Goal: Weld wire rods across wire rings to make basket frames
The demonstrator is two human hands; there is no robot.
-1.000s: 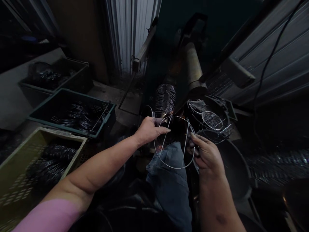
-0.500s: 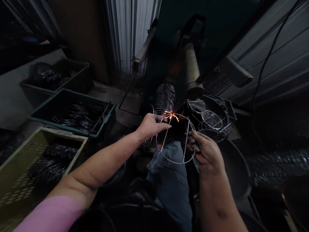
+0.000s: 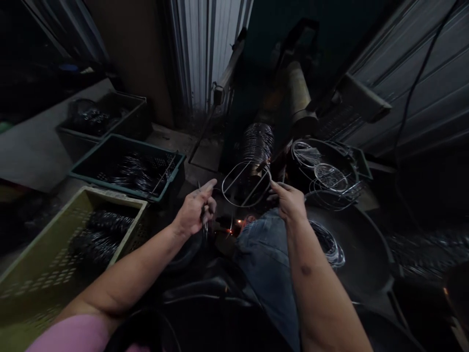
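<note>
Dim walls (image 3: 205, 54) back a two-barred wire ring (image 3: 255, 188), right hand (image 3: 291, 201) pinching it, left hand (image 3: 193, 213) curled, hold unclear.

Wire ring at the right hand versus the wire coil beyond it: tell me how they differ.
The wire ring is a paler loop with two straight crossbars; the wire coil is a darker bundle of many turns. The right hand holds the wire ring's edge; no hand touches the wire coil. Both are made of thin, curved wire.
</note>
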